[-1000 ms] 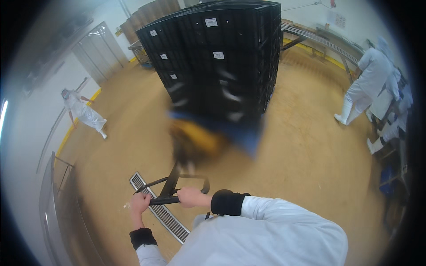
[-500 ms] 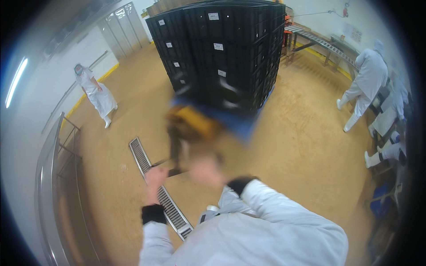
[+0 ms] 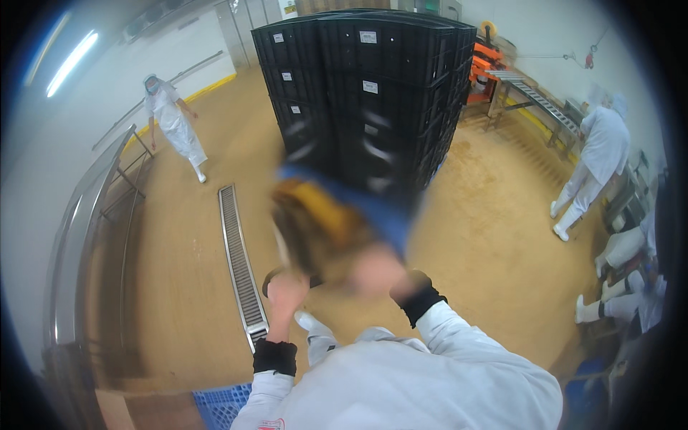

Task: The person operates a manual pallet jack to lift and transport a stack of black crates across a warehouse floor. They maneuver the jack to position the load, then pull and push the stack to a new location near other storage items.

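My left hand is closed round the left end of the dark handle of a pallet jack. At the handle's right side, my right hand is wrapped over it, smeared by motion, so single fingers do not show. The jack's yellow and dark body is also blurred. Ahead of it stands a tall stack of black crates with small white labels. A blue pallet lies under the stack, partly hidden by blur.
A floor drain grate runs left of my hands. Metal railing lines the left wall. One person in white walks at left; another stands by a roller conveyor. A blue plastic crate is at lower left.
Both hands and the handle have shifted right in the picture. The crate stack sits slightly further right. The person at left has stepped closer, and a blue plastic crate has come into view.
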Tool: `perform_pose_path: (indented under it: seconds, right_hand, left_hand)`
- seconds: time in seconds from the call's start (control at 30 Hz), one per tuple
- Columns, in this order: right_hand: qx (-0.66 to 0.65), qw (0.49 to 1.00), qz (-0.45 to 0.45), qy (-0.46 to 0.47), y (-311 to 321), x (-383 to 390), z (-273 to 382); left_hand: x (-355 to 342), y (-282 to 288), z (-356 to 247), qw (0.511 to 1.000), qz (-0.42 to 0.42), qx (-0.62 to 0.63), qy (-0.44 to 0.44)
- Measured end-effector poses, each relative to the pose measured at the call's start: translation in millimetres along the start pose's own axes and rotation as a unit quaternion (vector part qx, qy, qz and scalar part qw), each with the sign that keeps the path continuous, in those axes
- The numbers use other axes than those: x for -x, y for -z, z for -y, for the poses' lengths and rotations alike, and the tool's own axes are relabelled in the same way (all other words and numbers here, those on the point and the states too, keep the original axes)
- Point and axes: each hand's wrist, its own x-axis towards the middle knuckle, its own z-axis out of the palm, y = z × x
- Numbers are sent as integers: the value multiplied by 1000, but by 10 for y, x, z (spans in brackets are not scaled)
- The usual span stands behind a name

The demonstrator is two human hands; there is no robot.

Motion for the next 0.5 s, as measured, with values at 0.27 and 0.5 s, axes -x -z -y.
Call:
perform_pose_path:
  seconds: [0.27, 0.5]
  right_hand:
    - [13, 998, 3, -58, -285, 331, 1344]
    - [-23, 995, -65, -74, 381, -3830, 2819]
  left_hand:
    - [814, -97, 1191, 1000, -23, -16, 3]
    - [-2793, 1782, 4181, 998, 39, -25, -53]
